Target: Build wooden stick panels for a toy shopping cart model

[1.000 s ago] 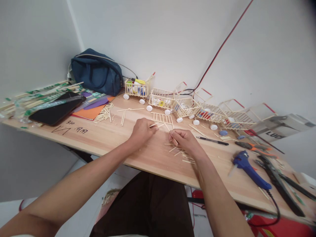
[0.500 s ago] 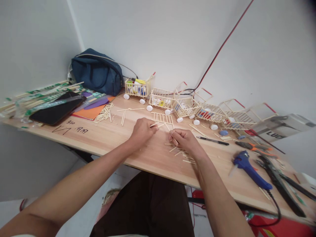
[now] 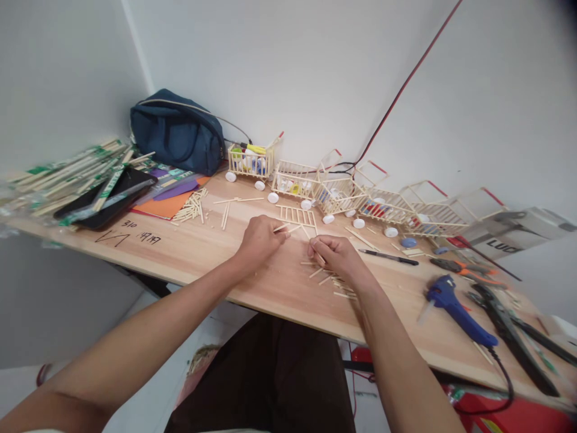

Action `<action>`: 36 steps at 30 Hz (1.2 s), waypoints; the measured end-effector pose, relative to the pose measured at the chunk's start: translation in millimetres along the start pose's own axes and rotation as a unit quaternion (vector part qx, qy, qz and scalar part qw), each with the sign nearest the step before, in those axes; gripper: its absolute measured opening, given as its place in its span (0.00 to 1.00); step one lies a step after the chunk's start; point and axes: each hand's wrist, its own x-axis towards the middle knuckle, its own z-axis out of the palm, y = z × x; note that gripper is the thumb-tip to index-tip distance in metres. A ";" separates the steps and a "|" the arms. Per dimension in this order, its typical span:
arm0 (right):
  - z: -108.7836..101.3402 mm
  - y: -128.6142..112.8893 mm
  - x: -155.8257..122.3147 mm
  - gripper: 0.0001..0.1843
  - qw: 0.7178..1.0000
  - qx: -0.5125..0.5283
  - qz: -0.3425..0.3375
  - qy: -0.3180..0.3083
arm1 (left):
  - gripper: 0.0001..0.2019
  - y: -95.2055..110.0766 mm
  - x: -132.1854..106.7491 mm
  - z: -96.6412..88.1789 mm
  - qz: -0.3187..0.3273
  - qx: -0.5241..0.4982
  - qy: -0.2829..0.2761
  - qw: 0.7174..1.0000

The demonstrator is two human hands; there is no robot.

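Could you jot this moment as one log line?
left hand: holding stick | right hand: holding another stick | slatted frame: flat beyond hands | glue gun: at right

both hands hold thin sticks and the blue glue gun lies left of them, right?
Not left: the blue glue gun lies right of them in the head view. The left hand and right hand do hold thin sticks.

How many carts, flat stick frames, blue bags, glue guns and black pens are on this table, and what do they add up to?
Carts: 5
Flat stick frame: 1
Blue bag: 1
Glue gun: 1
Black pen: 1
Total: 9
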 end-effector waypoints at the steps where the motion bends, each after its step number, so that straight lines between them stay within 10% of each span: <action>1: -0.1 0.0 0.0 0.19 1.000 0.000 -0.001 -0.001 | 0.18 -0.2 0.1 0.1 0.000 0.000 0.000 1.000; 36: 2.1 -6.7 -2.4 0.25 0.999 0.032 0.004 0.031 | 0.16 1.6 -0.1 -0.5 -0.007 0.011 0.007 1.000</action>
